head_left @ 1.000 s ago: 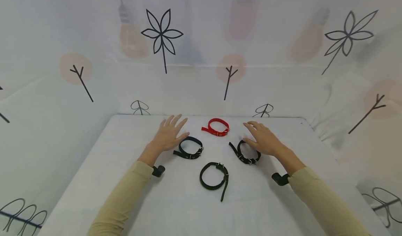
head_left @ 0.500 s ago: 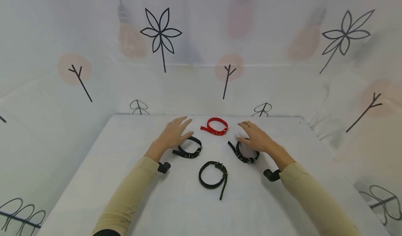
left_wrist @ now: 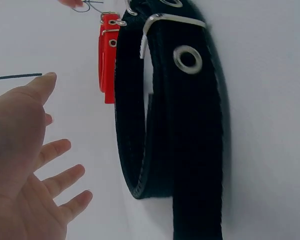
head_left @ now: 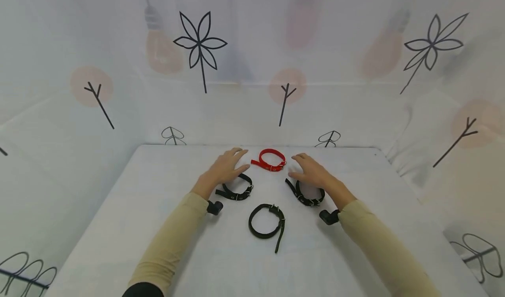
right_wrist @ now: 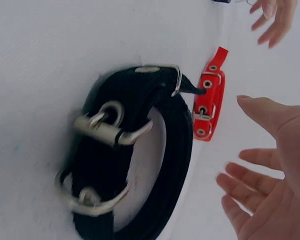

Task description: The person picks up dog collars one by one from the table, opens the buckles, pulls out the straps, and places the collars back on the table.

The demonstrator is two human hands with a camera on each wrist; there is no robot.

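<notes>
A red buckled collar (head_left: 272, 160) lies at the far middle of the table, between my two hands. My left hand (head_left: 226, 167) is over the far edge of a black collar (head_left: 236, 196), fingers spread toward the red one. On the other side my right hand (head_left: 309, 172) reaches over a second black collar (head_left: 309, 200), hiding part of its loop. Both hands hold nothing. The left wrist view shows the black collar's strap (left_wrist: 195, 125) with metal eyelets close up. In the right wrist view, the other black collar's buckle (right_wrist: 97, 130) stands out beside my relaxed fingers (right_wrist: 250, 185).
A dark green collar (head_left: 266, 234) lies nearer the front, its tail pointing toward me. The white table (head_left: 221, 270) ends at a white cloth backdrop (head_left: 236, 112) printed with flowers and twigs. Dark wrist cameras (head_left: 329, 217) sit at both cuffs.
Both hands have moved inward toward the red collar, the left to the right and the right to the left. The collars have stayed in place.
</notes>
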